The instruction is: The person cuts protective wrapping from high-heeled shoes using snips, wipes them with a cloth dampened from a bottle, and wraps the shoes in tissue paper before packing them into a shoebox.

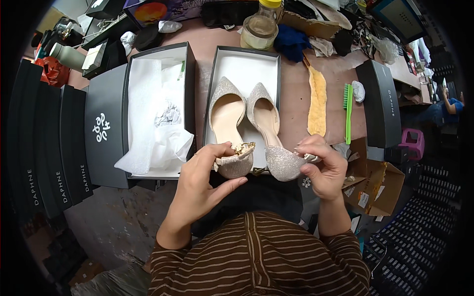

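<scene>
Nearest the camera: brown striped shirt (259, 256), both forearms coming up from the lower edge.

Left hand (205, 180) is curled round the heel end of the left glitter shoe (228, 123), thumb under, fingers wrapped over the back w/ a small gold clasp (243, 147) at the fingertips. Right hand (323, 170) is pinching the heel end of the right glitter shoe (269, 133), thumb & fingers closed on a bit of strap at the back. Both hands closed on the shoes, not spread.

The 2 shoes are silver-glitter pointed flats w/ beige lining, lying side by side, toes pointing away from the person, heels hanging over the near edge of the open shoe box (247, 64), which is black outside, white inside. Box sits on the desk (294, 93) straight ahead.

Just left of it: 2nd open box (187, 64) stuffed w/ white tissue paper (153, 128), tissue spilling over the near edge. Further left, a black box lid (103, 128) w/ a white mark, then a row of black boxes (49, 143) standing on edge.

Right of the shoe box: yellow fleece insole (317, 101) lying lengthwise, green brush (348, 111) beside it, then a long black box (380, 103). Nearer on the right, an open cardboard carton (377, 182).

Far edge of desk: glass jar w/ yellow lid (261, 24), dark blue cloth (292, 42) just right of it, misc clutter behind, too small to tell.
</scene>
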Demonstrator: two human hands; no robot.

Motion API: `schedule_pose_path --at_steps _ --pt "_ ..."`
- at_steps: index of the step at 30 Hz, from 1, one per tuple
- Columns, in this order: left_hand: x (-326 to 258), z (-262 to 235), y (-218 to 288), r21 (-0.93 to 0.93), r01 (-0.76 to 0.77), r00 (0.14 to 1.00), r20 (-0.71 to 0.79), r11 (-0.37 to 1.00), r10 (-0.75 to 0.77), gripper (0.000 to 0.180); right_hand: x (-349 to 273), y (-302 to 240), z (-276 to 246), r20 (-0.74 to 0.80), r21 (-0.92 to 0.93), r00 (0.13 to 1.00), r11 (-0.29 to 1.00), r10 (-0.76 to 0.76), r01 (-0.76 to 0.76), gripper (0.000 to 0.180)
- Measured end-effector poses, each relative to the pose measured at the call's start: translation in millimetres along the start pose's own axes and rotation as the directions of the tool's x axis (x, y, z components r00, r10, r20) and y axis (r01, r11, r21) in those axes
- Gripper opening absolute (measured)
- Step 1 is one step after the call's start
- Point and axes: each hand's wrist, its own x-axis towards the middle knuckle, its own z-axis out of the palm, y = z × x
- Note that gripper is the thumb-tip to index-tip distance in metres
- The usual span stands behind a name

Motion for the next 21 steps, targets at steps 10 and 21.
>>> schedule_pose_path --at_steps 10,21 --pt "18 -45 20 -0.043 0.026 0.987 0.159 0.999 -0.018 0.047 55 -28 -21 0.381 -0.07 0.923 0.994 -0.055 0.088 0.022" --pt "5 -36 10 -0.118 0.059 0.99 0.131 0.991 -0.043 0.045 58 -13 -24 0.191 0.079 0.979 0.995 -0.069 0.054 0.024"
